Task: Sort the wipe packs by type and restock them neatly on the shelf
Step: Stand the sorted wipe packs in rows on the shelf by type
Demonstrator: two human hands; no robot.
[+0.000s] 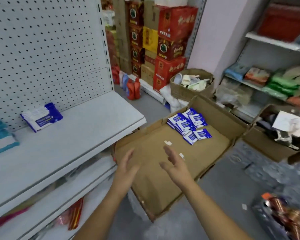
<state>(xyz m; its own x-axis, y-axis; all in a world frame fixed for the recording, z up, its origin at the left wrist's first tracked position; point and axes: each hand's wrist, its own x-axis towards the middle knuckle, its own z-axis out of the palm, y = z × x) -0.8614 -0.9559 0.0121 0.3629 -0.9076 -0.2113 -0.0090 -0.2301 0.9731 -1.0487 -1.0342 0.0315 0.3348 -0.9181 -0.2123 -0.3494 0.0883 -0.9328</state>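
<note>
Both hands reach out over the near end of a wide, shallow cardboard box [156, 184] on the floor: the left hand [127, 163] and the right hand [176, 163] are apart, palms turned towards each other, fingers straight and slightly spread, and neither holds anything. At the far left edge, teal packs [0, 135] lie stacked on the grey shelf [73, 144], up against its pegboard back [42, 49]. Just to their right, also against the pegboard, is a small stack of blue-and-white wipe packs [42, 116], leaning a little. Lower shelves beneath carry red and pink goods, too blurred to name. Right of the shelf, in the far corner of the cardboard box, a loose heap of small blue packs [189, 125] lies overlapping at different angles, well apart from the hands; a couple of white scraps [168, 142] lie on the box floor between the heap and the right hand. Behind the box, red and orange bottles [132, 89] stand on the floor beside stacked red cartons [173, 40], and a round basket [191, 90] holds pale slippers. At the right, a second shelving unit [275, 42] holds bagged goods in blue, orange and green, with another open carton [267, 149] below it on the floor.
</note>
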